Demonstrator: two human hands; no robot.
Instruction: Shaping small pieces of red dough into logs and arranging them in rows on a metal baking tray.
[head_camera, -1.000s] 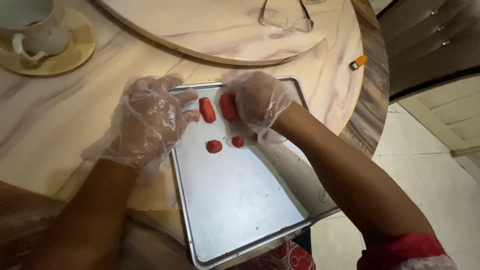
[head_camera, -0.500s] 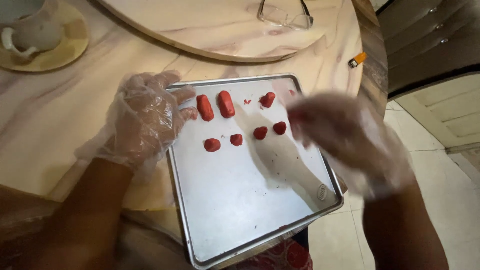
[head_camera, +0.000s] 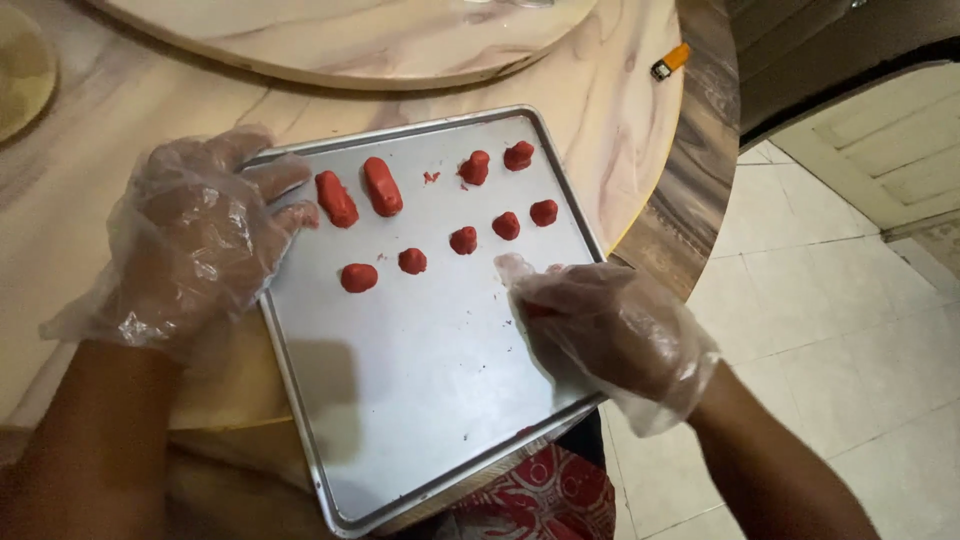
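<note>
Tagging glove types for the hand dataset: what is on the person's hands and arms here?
Both hands wear loose, crinkly, clear thin-plastic disposable gloves: left hand, right hand. The gloves are oversized, with baggy cuffs ending at the wrists. Forearms are bare, with no sleeves visible. No watch, jewellery or markings can be seen.

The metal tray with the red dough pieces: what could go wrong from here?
The tray sticks out past the table edge toward the person, so a press there might tip it. The right hand is close to the small red pieces and could squash them.
</note>
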